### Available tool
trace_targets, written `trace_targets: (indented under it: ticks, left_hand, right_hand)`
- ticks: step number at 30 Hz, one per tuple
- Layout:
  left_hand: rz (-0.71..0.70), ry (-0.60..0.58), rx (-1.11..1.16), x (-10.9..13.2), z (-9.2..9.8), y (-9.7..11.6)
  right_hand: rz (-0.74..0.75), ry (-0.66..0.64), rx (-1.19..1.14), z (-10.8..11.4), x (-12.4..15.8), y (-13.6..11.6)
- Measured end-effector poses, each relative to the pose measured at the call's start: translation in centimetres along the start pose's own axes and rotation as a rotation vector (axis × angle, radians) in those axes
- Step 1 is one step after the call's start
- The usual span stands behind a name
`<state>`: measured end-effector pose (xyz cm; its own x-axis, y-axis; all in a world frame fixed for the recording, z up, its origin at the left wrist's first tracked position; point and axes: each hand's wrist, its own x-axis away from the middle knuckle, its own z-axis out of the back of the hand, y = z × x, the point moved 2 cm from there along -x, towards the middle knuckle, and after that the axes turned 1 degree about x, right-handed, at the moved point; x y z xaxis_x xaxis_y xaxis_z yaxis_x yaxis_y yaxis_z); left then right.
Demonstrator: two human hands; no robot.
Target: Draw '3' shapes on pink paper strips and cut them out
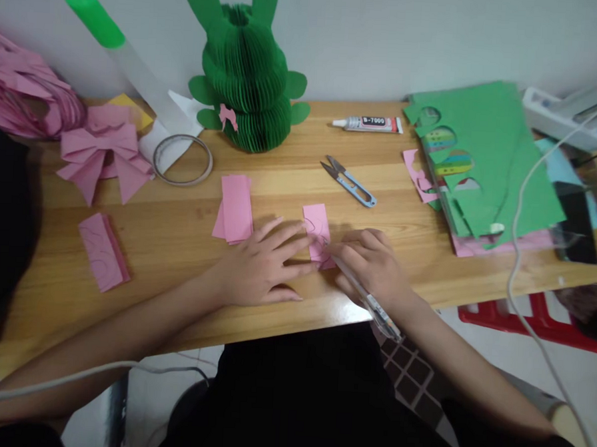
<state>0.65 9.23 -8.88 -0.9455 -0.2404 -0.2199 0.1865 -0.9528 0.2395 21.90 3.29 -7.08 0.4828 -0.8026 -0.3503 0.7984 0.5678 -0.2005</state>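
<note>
A small pink paper strip (315, 218) with curved pen lines lies on the table between my hands. My left hand (266, 265) rests flat with spread fingers, some fingertips touching the strip's left side. In my right hand (374, 264) is a clear-barrelled pen (369, 300), its tip at the strip's right edge. Just beyond my left hand sits a stack of blank pink paper strips (236, 207). Farther left lies a folded pink paper piece (101, 252) that also bears curved lines.
Thread snips (350, 183) and a glue tube (371, 124) lie beyond my right hand. A green honeycomb paper rabbit (250, 81) stands by the wall. A tape roll (183, 159) and pink paper bow (102, 150) are left; green paper sheets (512, 161) and a white cable (519, 215) are right.
</note>
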Motion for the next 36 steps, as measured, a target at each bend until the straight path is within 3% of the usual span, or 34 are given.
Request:
trace_targets:
  ticks: [14, 36]
  left_hand:
    - [0.002, 0.053, 0.017, 0.27, -0.38, -0.24]
    - [0.031, 0.037, 0.083, 0.18, -0.29, -0.46]
  right_hand:
    - [-0.01, 0.03, -0.019, 0.03, 0.13, 0.19]
    - [-0.012, 0.043, -0.001, -0.19, 0.55, 0.27]
